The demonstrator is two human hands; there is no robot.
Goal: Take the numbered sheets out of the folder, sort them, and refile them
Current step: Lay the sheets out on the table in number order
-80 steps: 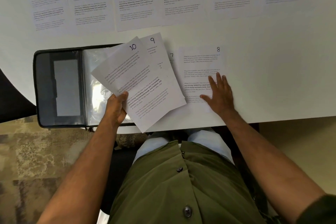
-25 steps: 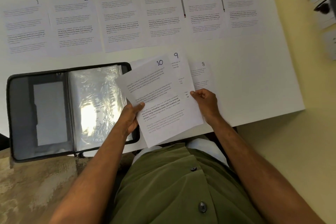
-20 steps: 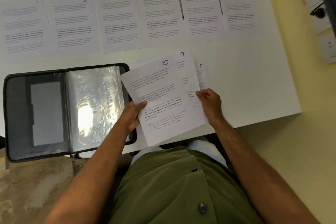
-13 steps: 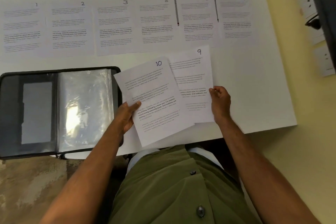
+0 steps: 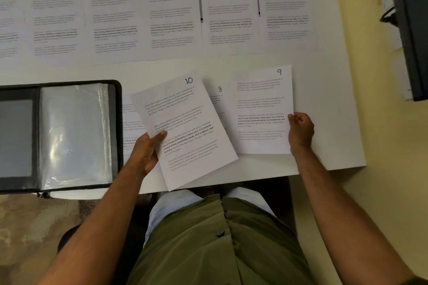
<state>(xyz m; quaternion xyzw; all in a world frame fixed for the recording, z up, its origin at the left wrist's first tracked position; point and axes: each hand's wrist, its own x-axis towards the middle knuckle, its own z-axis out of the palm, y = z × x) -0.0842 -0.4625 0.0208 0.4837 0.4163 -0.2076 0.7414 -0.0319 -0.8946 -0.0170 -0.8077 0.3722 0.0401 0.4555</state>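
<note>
Sheet 10 (image 5: 185, 129) is held tilted above the worktop (image 5: 324, 109) by the left hand (image 5: 146, 152), its thumb laid on the printed face and the fingers curled beneath the left edge. Sheet 9 (image 5: 261, 111) is pinched at its right edge by the right hand (image 5: 301, 132), upright and just right of sheet 10. Sheet 8 (image 5: 218, 99) is seen flat between them, partly covered by both. Sheets 2 (image 5: 55, 25), 3 (image 5: 115, 23), 4 (image 5: 172, 18), 5 (image 5: 229, 11) and 6 (image 5: 287, 9) are laid in a row along the far side. An open folder (image 5: 69, 136), its clear sleeves uppermost, is placed left of the left hand.
</note>
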